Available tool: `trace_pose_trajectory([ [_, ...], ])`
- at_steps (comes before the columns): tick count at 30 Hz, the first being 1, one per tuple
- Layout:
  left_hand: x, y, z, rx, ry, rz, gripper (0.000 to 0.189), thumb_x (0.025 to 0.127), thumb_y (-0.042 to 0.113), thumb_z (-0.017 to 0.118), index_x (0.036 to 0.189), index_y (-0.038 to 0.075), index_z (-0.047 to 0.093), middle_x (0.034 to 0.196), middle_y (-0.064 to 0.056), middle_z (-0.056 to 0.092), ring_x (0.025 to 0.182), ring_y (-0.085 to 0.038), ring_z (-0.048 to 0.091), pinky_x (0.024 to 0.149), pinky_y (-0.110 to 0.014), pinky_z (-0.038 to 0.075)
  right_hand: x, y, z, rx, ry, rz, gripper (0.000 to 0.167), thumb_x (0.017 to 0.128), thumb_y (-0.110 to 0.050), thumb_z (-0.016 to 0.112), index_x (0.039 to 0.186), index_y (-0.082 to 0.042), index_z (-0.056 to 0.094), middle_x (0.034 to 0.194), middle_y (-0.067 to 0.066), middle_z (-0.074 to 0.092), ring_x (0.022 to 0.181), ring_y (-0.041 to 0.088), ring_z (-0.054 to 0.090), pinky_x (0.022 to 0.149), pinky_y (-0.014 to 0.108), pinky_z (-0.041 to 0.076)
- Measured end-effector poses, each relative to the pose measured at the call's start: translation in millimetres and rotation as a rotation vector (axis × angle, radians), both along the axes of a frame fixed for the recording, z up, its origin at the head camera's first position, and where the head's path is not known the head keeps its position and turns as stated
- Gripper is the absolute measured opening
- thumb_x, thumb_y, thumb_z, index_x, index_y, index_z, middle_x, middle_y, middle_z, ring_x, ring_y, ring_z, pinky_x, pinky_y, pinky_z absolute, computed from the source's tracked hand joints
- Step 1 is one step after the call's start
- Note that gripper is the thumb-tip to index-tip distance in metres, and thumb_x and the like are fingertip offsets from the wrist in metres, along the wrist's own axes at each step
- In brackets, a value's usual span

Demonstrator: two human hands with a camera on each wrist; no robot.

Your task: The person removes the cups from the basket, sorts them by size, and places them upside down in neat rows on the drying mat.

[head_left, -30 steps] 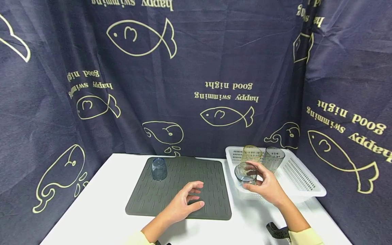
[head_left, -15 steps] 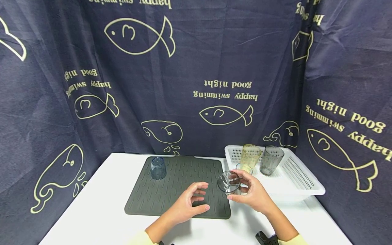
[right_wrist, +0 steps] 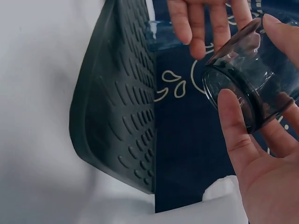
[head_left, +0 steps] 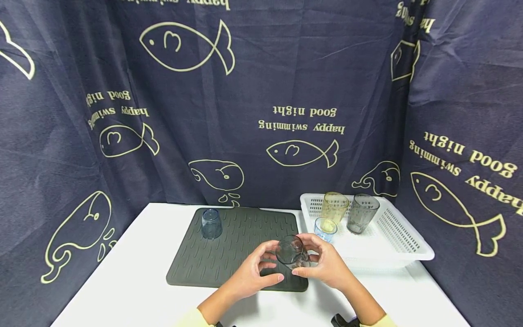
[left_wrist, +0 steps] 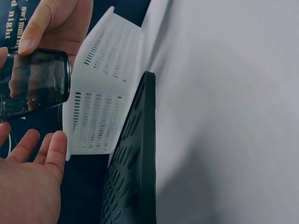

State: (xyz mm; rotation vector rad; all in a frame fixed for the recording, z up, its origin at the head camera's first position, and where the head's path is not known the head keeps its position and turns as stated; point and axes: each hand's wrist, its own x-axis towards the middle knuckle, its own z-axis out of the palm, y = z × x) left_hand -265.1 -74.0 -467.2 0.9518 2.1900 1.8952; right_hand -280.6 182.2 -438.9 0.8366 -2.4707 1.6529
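A short dark-tinted drinking glass (head_left: 291,252) is held above the right front part of the dark grey ribbed mat (head_left: 245,268). My right hand (head_left: 323,263) grips it from the right, and the glass leans. My left hand (head_left: 255,270) is at the glass's left side, fingers loosely bent and spread; whether its fingertips touch the glass is hard to tell. In the left wrist view, the left palm (left_wrist: 32,186) lies below the glass (left_wrist: 35,84). In the right wrist view, a finger of the right hand (right_wrist: 275,182) lies against one round end of the glass (right_wrist: 252,79).
A blue glass (head_left: 211,225) stands upside down at the mat's back left. The white perforated basket (head_left: 402,231) at the right holds a yellow glass (head_left: 335,208), a grey glass (head_left: 362,214) and a small light blue glass (head_left: 325,230). A fish-print curtain (head_left: 245,113) hangs behind the white table (head_left: 143,259).
The right hand has carried the dark glass left, from the basket to over the mat, tilting it, and the small blue glass is now visible. The left hand has shifted slightly right.
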Motion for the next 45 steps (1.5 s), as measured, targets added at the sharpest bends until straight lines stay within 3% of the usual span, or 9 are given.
trace_pose_trajectory([
  [4, -0.7, 0.9, -0.7, 0.016, -0.004, 0.014, 0.078, 0.091, 0.013, 0.075, 0.156, 0.020, 0.034, 0.150, -0.017, 0.045, 0.128, -0.035, 0.051, 0.111, -0.042, 0.050, 0.9, -3, -2.0, 0.041, -0.013, -0.028, 0.077, 0.071, -0.020, 0.095, 0.137, -0.011, 0.058, 0.130, 0.008, 0.068, 0.114, 0.020, 0.067, 0.091, 0.025, 0.057],
  [7, -1.5, 1.0, -0.8, 0.022, -0.007, 0.033, 0.081, 0.090, 0.015, 0.077, 0.157, 0.021, 0.032, 0.150, -0.019, 0.046, 0.128, -0.039, 0.052, 0.110, -0.037, 0.051, 0.9, -5, -2.9, 0.060, -0.003, -0.014, 0.075, 0.072, -0.022, 0.095, 0.136, -0.011, 0.059, 0.130, 0.009, 0.068, 0.113, 0.012, 0.066, 0.091, 0.025, 0.057],
  [11, -2.5, 0.9, 0.2, 0.009, -0.012, 0.065, 0.082, 0.088, 0.018, 0.079, 0.157, 0.023, 0.033, 0.149, -0.016, 0.048, 0.128, -0.037, 0.056, 0.106, -0.028, 0.051, 0.0, -9, -3.2, 0.044, 0.019, 0.032, 0.074, 0.072, -0.022, 0.095, 0.137, -0.009, 0.061, 0.131, 0.014, 0.068, 0.110, 0.008, 0.065, 0.090, 0.025, 0.058],
  [14, -3.1, 1.0, 1.0, 0.007, -0.015, 0.075, 0.082, 0.087, 0.017, 0.080, 0.156, 0.023, 0.035, 0.148, -0.014, 0.049, 0.127, -0.035, 0.057, 0.104, -0.028, 0.053, -1.2, -12, -4.3, 0.028, 0.035, 0.058, 0.074, 0.071, -0.020, 0.095, 0.136, -0.007, 0.062, 0.133, 0.016, 0.068, 0.109, 0.007, 0.065, 0.089, 0.026, 0.059],
  [23, -2.4, 2.6, 3.9, -0.004, -0.005, 0.083, 0.085, 0.085, 0.017, 0.084, 0.155, 0.017, 0.037, 0.146, -0.015, 0.050, 0.121, -0.033, 0.061, 0.099, -0.031, 0.057, -0.3, -16, -7.9, 0.068, 0.073, 0.045, 0.068, 0.071, -0.029, 0.096, 0.130, -0.013, 0.067, 0.129, 0.007, 0.071, 0.112, 0.007, 0.065, 0.088, 0.025, 0.059],
  [31, -2.7, 3.5, 3.5, -0.032, 0.016, 0.118, 0.081, 0.083, 0.020, 0.086, 0.152, 0.017, 0.043, 0.139, -0.011, 0.055, 0.118, -0.031, 0.063, 0.097, -0.027, 0.058, -2.3, -18, -9.4, 0.053, 0.126, 0.072, 0.065, 0.071, -0.025, 0.096, 0.129, -0.013, 0.069, 0.126, 0.005, 0.072, 0.104, 0.016, 0.068, 0.079, 0.029, 0.060],
  [45, -2.8, 1.2, 1.9, 0.026, -0.023, 0.134, 0.071, 0.083, 0.014, 0.086, 0.145, 0.017, 0.051, 0.133, -0.013, 0.059, 0.113, -0.028, 0.066, 0.098, -0.031, 0.058, -0.7, -20, -12.5, 0.050, 0.161, 0.045, 0.065, 0.072, -0.026, 0.095, 0.131, -0.015, 0.068, 0.127, 0.003, 0.071, 0.105, 0.018, 0.068, 0.080, 0.027, 0.057],
])
